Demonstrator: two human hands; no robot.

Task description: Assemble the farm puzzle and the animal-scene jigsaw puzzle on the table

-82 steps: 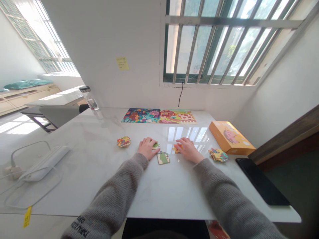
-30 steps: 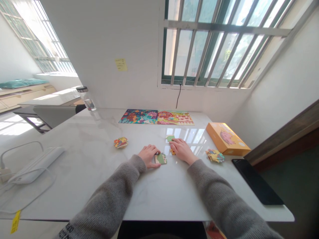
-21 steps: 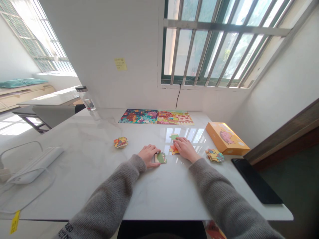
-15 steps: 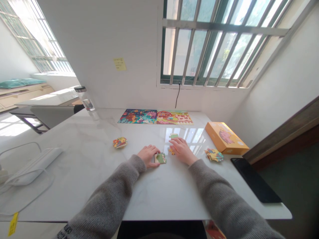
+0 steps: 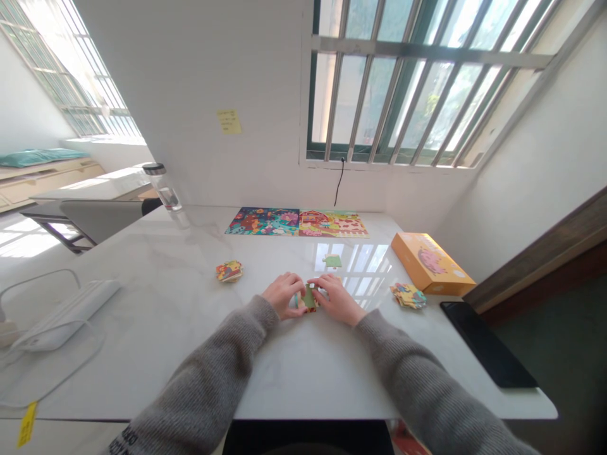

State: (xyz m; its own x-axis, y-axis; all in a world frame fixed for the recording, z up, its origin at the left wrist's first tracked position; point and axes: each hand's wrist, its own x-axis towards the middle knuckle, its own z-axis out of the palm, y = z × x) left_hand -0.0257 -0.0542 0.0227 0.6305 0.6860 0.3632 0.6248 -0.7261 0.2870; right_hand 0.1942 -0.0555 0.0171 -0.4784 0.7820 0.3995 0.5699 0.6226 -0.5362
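My left hand (image 5: pixel 287 296) curls its thumb and fingers around the left side of some green jigsaw puzzle pieces (image 5: pixel 310 297) on the table. From the other side, my right hand (image 5: pixel 339 298) closes its thumb and fingertips on the same green pieces. My fingers cover their edges, so I cannot tell how many there are. Just beyond my right hand lies a single green puzzle piece (image 5: pixel 333 260). A small orange piece is mostly hidden behind my right fingers. A pile of colourful puzzle pieces (image 5: pixel 229 271) lies to the left, another pile (image 5: pixel 408 296) to the right.
Two picture sheets (image 5: pixel 263 221) lie against the wall. On the right are an orange box (image 5: pixel 429 265) and a black phone-like slab (image 5: pixel 486 344). A white power strip (image 5: pixel 71 316) with cables lies left; a clear bottle (image 5: pixel 162 188) stands at the back left.
My right hand has moved left and toward me, away from the orange piece, and meets my left hand at the green pieces. These pieces now look turned.
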